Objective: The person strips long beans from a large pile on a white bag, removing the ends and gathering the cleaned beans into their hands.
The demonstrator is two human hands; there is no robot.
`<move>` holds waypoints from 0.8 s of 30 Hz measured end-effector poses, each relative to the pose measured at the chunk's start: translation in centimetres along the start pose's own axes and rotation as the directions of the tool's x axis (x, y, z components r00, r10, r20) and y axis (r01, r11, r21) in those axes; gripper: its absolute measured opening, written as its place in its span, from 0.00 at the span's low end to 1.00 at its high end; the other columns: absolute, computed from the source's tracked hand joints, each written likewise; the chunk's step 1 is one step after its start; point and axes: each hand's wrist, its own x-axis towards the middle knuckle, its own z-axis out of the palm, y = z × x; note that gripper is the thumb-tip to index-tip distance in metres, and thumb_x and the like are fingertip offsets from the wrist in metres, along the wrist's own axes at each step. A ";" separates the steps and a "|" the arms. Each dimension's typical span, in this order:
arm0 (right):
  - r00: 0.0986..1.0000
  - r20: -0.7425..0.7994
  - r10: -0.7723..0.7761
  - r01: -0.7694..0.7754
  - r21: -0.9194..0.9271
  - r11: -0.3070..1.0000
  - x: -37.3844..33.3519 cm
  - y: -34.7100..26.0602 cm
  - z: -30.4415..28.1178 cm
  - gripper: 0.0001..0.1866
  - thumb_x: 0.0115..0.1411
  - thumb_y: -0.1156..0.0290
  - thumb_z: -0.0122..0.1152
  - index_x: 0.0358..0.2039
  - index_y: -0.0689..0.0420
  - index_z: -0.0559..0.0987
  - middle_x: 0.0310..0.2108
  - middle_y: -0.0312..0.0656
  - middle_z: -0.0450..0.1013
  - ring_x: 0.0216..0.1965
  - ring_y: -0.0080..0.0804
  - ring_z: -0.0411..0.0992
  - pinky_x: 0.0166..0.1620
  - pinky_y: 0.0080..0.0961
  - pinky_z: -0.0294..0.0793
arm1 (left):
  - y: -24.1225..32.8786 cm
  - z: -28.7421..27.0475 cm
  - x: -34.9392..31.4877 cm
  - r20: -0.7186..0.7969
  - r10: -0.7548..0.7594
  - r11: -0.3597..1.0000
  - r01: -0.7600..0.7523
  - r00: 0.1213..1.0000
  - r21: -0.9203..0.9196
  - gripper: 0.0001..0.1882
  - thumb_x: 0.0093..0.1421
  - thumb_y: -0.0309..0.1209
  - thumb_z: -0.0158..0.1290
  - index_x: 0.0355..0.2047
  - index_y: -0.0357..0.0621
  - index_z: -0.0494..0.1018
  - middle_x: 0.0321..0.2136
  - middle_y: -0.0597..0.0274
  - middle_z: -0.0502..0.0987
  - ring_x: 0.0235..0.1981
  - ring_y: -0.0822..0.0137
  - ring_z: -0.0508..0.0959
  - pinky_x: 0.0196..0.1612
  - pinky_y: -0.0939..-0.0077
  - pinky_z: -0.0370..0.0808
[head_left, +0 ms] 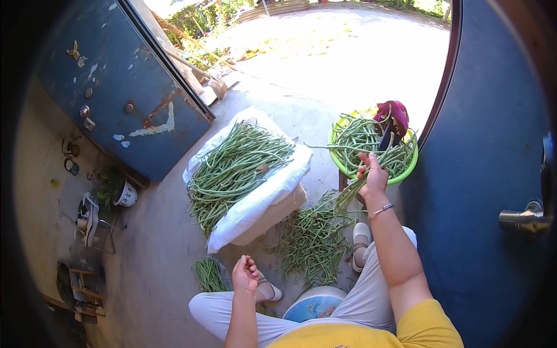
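Note:
My right hand (375,177) is closed round a bunch of long green beans (348,196). They hang down from it in front of a lime-green basin (412,166), where more long beans (357,137) are heaped. Over my lap, my left hand (246,275) has its fingers curled in; whether anything small is in them is hidden. A large pile of long beans (238,165) lies on a white woven sack (278,188) spread over a box. Between my feet, bean pieces (313,246) are scattered in a heap on the floor.
A maroon cloth item (397,113) sits in the basin. A smaller bundle of beans (209,274) lies left of my left foot. Blue doors stand at the left (116,75) and right (481,174). Between my legs is a round stool (316,304). A potted plant (126,193) stands far left.

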 end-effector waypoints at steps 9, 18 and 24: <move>0.887 0.190 0.421 -0.389 -0.186 0.902 -2.7 4.4 -0.7 0.12 0.59 0.60 0.51 0.32 0.56 0.71 0.28 0.40 0.73 0.17 0.22 0.64 0.21 0.21 0.66 | -6.0 1.5 0.2 0.122 -0.065 0.885 0.001 0.990 0.465 0.08 0.56 0.27 0.52 0.37 0.41 0.72 0.26 0.65 0.73 0.25 0.76 0.71 0.25 0.83 0.69; 0.853 0.191 0.486 -0.419 -0.305 0.855 -5.8 7.2 1.9 0.18 0.61 0.56 0.49 0.22 0.55 0.67 0.19 0.44 0.72 0.19 0.32 0.72 0.23 0.29 0.74 | -0.4 0.5 4.8 0.030 0.386 0.709 -0.318 0.922 0.629 0.17 0.54 0.26 0.52 0.46 0.40 0.68 0.37 0.66 0.71 0.32 0.79 0.70 0.29 0.88 0.68; 0.890 0.220 0.400 -0.271 -0.451 0.851 -5.5 9.6 2.9 0.21 0.60 0.54 0.51 0.19 0.57 0.67 0.14 0.40 0.68 0.12 0.27 0.67 0.17 0.23 0.70 | 4.5 3.8 10.2 0.059 0.581 0.649 -0.506 0.812 0.569 0.12 0.56 0.26 0.51 0.41 0.39 0.70 0.31 0.69 0.72 0.29 0.80 0.70 0.28 0.88 0.69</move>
